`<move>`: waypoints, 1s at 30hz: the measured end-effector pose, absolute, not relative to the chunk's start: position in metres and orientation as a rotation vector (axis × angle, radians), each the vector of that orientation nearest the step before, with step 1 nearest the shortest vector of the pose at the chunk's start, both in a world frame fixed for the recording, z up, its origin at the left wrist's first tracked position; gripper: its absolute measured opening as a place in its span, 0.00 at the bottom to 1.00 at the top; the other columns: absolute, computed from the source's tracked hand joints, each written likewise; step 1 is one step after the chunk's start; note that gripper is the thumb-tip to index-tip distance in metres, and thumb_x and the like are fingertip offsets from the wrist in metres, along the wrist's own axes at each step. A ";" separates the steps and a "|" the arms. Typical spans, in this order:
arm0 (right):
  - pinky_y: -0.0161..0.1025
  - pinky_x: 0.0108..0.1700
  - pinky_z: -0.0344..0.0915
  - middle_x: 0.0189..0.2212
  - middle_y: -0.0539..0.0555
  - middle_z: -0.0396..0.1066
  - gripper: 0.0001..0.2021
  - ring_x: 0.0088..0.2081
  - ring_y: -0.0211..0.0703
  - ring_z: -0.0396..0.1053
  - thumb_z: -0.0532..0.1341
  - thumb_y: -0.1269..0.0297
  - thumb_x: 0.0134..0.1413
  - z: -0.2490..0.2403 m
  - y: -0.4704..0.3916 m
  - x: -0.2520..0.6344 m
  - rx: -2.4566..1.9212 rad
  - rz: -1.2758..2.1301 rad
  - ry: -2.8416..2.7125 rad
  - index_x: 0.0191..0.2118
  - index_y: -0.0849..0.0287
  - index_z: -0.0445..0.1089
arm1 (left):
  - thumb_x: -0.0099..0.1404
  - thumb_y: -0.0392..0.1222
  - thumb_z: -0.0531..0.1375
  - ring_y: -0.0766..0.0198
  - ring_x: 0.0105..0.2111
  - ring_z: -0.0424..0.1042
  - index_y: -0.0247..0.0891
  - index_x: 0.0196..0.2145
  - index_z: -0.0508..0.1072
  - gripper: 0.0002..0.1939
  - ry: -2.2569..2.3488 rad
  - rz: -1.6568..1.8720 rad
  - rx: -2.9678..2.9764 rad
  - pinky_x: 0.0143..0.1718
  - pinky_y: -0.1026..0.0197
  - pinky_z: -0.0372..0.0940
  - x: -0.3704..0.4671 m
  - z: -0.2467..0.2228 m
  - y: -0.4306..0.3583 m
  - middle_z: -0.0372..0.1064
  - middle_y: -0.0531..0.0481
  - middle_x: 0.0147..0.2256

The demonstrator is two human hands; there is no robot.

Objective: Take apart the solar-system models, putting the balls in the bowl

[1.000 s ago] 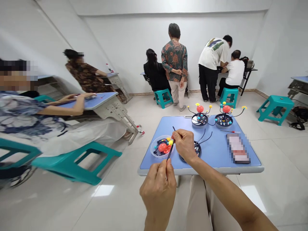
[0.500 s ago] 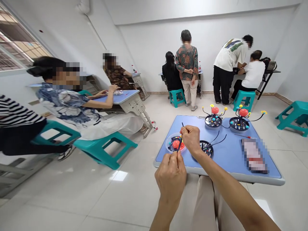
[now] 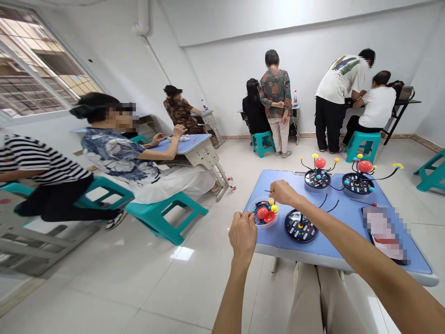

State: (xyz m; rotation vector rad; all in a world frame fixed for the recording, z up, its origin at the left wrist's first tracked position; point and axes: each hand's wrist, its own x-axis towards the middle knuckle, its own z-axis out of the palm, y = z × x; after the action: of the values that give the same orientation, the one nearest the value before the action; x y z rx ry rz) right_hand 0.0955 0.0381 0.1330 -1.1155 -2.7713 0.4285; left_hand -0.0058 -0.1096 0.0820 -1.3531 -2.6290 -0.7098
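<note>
My right hand (image 3: 284,192) is closed in a pinch on a thin dark rod (image 3: 267,191), whose tip pokes out to the left. Below it stands a clear plastic bowl (image 3: 267,226) with red balls (image 3: 262,213), a yellow ball (image 3: 274,208) and dark curved rods inside. At the bowl's left rim is my left hand (image 3: 242,235), fingers pressed together; what they hold, if anything, is too small to make out. Right of the bowl, a round black base (image 3: 301,227) with printed labels carries dark curved rods, partly behind my right forearm.
Two built orbit models (image 3: 318,178) (image 3: 358,183) with red balls stand at the back of the blue table (image 3: 271,241). A screwdriver (image 3: 370,204) and a phone (image 3: 384,236) lie on the right. Teal stools (image 3: 167,213) and seated people are to the left.
Both hands were together on the dark rod; now they are apart, the right hand keeping the rod. The left hand has come to the bowl's left side. The view has shifted slightly left.
</note>
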 end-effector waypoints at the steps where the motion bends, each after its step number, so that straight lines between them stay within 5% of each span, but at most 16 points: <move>1: 0.34 0.33 0.63 0.37 0.63 0.78 0.09 0.38 0.45 0.75 0.60 0.69 0.57 0.129 0.038 0.090 -1.113 0.393 -2.840 0.39 0.64 0.77 | 0.70 0.40 0.49 0.58 0.36 0.72 0.36 0.42 0.77 0.16 -2.666 -0.663 -1.353 0.32 0.60 0.60 -0.007 0.083 -0.105 0.71 0.42 0.39; 10: 0.38 0.45 0.68 0.43 0.67 0.76 0.11 0.48 0.50 0.74 0.61 0.73 0.55 0.118 0.028 0.061 -1.022 0.334 -3.009 0.44 0.65 0.75 | 0.70 0.44 0.46 0.52 0.33 0.72 0.34 0.42 0.77 0.21 -2.656 -0.453 -1.375 0.30 0.56 0.59 -0.012 0.070 -0.081 0.71 0.37 0.40; 22: 0.39 0.39 0.67 0.42 0.63 0.76 0.08 0.44 0.49 0.74 0.59 0.67 0.59 0.149 0.013 0.090 -0.987 0.310 -2.877 0.41 0.61 0.74 | 0.70 0.49 0.47 0.49 0.34 0.73 0.33 0.48 0.76 0.24 -2.726 -0.314 -1.374 0.30 0.54 0.61 -0.007 0.084 -0.075 0.70 0.35 0.45; 30: 0.35 0.32 0.58 0.35 0.56 0.76 0.12 0.35 0.42 0.71 0.54 0.67 0.62 0.167 -0.025 0.158 -0.994 0.403 -2.589 0.32 0.59 0.73 | 0.68 0.51 0.50 0.54 0.33 0.72 0.35 0.44 0.77 0.22 -2.415 -0.728 -1.392 0.30 0.57 0.60 -0.008 0.066 -0.089 0.73 0.40 0.42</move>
State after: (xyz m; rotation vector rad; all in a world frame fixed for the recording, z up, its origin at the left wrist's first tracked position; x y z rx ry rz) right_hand 0.1582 -0.0250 0.1675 -0.9941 -2.5894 0.4031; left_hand -0.0078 -0.0887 0.0663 -1.3918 -2.4150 -0.7280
